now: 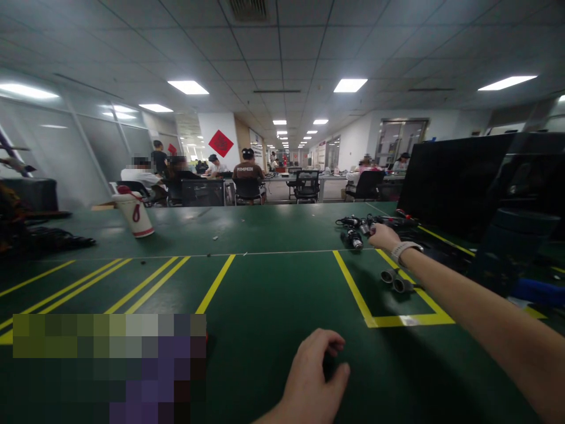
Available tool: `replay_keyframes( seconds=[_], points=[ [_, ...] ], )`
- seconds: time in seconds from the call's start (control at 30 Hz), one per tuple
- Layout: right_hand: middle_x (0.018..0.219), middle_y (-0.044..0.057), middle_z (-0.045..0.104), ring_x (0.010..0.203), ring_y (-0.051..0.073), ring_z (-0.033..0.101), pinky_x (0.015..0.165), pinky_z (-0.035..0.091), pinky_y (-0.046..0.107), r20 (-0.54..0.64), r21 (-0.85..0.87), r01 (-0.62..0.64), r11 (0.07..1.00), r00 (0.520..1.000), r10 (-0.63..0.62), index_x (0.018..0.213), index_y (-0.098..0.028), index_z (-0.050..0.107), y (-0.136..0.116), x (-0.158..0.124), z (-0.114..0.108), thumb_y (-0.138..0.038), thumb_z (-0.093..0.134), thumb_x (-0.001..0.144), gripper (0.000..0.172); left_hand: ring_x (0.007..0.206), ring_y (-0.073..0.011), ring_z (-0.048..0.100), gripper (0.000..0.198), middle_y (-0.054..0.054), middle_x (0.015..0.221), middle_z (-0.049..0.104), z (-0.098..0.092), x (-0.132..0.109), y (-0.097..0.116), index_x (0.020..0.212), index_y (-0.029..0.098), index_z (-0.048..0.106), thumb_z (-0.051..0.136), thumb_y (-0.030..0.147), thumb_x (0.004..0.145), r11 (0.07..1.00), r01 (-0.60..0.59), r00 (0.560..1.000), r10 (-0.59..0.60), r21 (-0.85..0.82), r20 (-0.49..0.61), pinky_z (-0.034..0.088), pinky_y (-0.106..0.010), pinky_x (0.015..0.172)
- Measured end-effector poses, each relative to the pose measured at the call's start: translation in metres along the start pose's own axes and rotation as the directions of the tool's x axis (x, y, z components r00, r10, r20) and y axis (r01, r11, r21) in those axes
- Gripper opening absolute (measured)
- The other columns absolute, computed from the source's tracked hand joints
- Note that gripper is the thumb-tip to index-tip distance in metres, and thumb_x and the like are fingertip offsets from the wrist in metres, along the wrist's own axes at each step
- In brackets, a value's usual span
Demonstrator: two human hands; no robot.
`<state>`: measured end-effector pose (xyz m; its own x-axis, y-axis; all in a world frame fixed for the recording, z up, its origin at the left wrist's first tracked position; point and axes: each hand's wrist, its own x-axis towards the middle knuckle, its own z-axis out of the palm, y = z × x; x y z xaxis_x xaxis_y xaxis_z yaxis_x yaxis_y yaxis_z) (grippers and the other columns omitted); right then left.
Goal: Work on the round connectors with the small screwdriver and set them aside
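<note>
- Head view: our left hand [315, 380] was over the green table [273, 294] — thumb and fingers apart.
- Our right hand [383, 237] was at the dark connectors [353, 238] — whether clamped, we couldn't tell.
- Two metal cylinders [401, 285] lay by yellow tape [384, 322].

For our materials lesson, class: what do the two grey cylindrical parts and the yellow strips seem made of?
The grey cylindrical parts: probably metal, dull-finished, from their muted sheen; plastic is possible. The yellow strips: likely adhesive tape, smooth, from their flat, even-width, straight-edged bands; paint isn't ruled out.
</note>
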<state>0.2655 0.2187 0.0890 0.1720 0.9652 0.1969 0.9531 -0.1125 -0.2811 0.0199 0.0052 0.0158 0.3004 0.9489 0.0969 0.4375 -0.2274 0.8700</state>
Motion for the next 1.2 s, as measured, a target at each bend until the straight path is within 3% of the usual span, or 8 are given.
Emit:
replay_keyframes(
  seconds=[0.13,0.27,0.43,0.6,0.8,0.9,1.03,1.2],
  points=[
    [0.102,0.006,0.062,0.082,0.018,0.063,0.069,0.054,0.034,0.007,0.326,0.185,0.927,0.98,-0.198,0.108,-0.014,0.057,-0.028,-0.062,0.003,-0.026,0.056,0.091,0.021,0.093,-0.0247,0.06,0.031,-0.01,0.104,0.064,0.001,-0.001,-0.001,0.108,0.018,0.058,0.056,0.018,0.077,0.992,0.024,0.997,-0.034,-0.128,-0.075,0.047,-0.041,0.083],
    [0.075,-0.003,0.058,0.067,0.012,0.057,0.06,0.049,0.024,-0.089,0.594,0.379,0.709,0.907,-0.41,0.081,-0.018,0.051,-0.057,-0.16,0.017,-0.01,0.059,0.078,0.011,0.098,-0.0268,0.059,0.05,-0.015,0.116,0.059,0.001,-0.004,-0.012,0.121,0.016,0.046,0.062,0.03,0.076,0.959,-0.107,0.956,0.026,-0.264,-0.293,0.045,-0.044,0.087],
    [0.07,-0.003,0.057,0.061,0.013,0.052,0.054,0.042,0.023,-0.163,0.731,0.496,0.468,0.793,-0.587,0.07,-0.021,0.045,-0.077,-0.241,0.028,0.0,0.052,0.063,0.023,0.113,-0.0283,0.055,0.056,-0.01,0.118,0.062,0.0,-0.011,-0.014,0.121,0.021,0.05,0.07,0.04,0.072,0.844,-0.237,0.939,0.072,-0.481,-0.337,0.043,-0.041,0.096],
    [0.085,0.004,0.062,0.075,0.018,0.058,0.066,0.046,0.029,-0.198,0.766,0.52,0.378,0.75,-0.632,0.086,-0.019,0.054,-0.075,-0.247,0.029,0.001,0.049,0.07,0.027,0.096,-0.0253,0.064,0.023,-0.006,0.096,0.071,-0.011,-0.013,0.007,0.096,0.02,0.066,0.067,0.031,0.076,0.868,-0.226,0.956,0.11,-0.443,-0.271,0.051,-0.036,0.086],
    [0.09,0.006,0.063,0.082,0.02,0.059,0.073,0.047,0.035,-0.126,0.86,0.35,0.372,0.851,-0.509,0.108,-0.022,0.057,-0.058,-0.236,0.019,-0.026,0.045,0.092,0.021,0.073,-0.0199,0.063,0.006,-0.002,0.075,0.067,-0.021,-0.002,0.003,0.075,0.019,0.064,0.067,0.023,0.071,0.932,-0.225,0.918,0.105,-0.284,-0.382,0.052,-0.03,0.068],
    [0.083,0.004,0.064,0.077,0.019,0.058,0.069,0.046,0.033,-0.161,0.921,0.303,0.246,0.869,-0.469,0.114,-0.025,0.06,-0.052,-0.233,0.015,-0.036,0.044,0.094,0.028,0.054,-0.0136,0.051,0.018,0.005,0.056,0.053,-0.02,0.002,-0.002,0.061,0.019,0.055,0.072,0.023,0.063,0.966,-0.141,0.922,0.048,-0.218,-0.383,0.044,-0.023,0.051],
    [0.069,0.002,0.062,0.065,0.016,0.056,0.058,0.044,0.028,-0.186,0.966,0.246,0.074,0.869,-0.458,0.106,-0.026,0.067,-0.048,-0.234,0.01,-0.04,0.038,0.096,0.034,0.058,-0.0139,0.052,0.025,0.005,0.062,0.054,-0.018,0.003,-0.002,0.067,0.019,0.055,0.077,0.026,0.059,0.958,-0.094,0.945,-0.001,-0.273,-0.328,0.042,-0.023,0.053],
    [0.056,-0.001,0.053,0.053,0.013,0.05,0.05,0.038,0.026,-0.122,0.923,0.282,0.262,0.861,-0.494,0.077,-0.02,0.066,-0.051,-0.242,-0.005,-0.037,0.044,0.093,0.032,0.06,-0.0142,0.051,0.017,0.003,0.063,0.055,-0.015,0.004,-0.004,0.067,0.018,0.058,0.072,0.028,0.066,0.945,-0.098,0.956,0.003,-0.312,-0.293,0.042,-0.024,0.056]
  ],
)
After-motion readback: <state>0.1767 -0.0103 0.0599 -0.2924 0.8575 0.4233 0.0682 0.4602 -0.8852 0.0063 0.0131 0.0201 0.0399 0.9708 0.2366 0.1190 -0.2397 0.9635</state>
